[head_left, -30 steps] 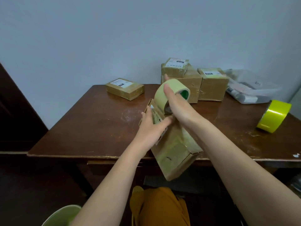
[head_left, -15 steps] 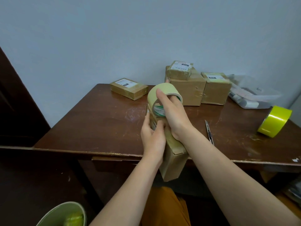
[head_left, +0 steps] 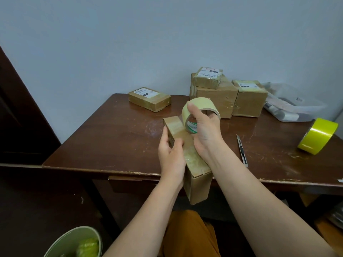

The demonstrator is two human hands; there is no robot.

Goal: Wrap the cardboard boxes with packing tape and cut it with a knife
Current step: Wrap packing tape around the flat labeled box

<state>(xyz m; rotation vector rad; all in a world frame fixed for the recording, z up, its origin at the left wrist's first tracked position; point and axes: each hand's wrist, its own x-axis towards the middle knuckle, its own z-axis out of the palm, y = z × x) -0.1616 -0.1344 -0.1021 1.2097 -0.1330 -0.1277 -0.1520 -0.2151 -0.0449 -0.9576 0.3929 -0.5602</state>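
Cardboard box (head_left: 193,164) is held off the table's near edge, tilted, so tape can pass all round it. Left hand (head_left: 171,153) grips its side to steady it; right hand (head_left: 205,130) grips the tape roll (head_left: 199,113) against the far end, feeding tape. Knife (head_left: 242,151) lies just right on the table (head_left: 111,141), within reach for the cut. Finished boxes (head_left: 219,95) are parked at the wall.

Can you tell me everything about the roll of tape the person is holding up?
The tape roll is a wide ring of pale, see-through yellowish tape on a cardboard core, with a green and white label inside the hole. The right hand grips it, fingers over the outside, thumb through the hole. It stands on edge above the far end of the cardboard box that the left hand holds. Shiny tape already lies along the box's top.
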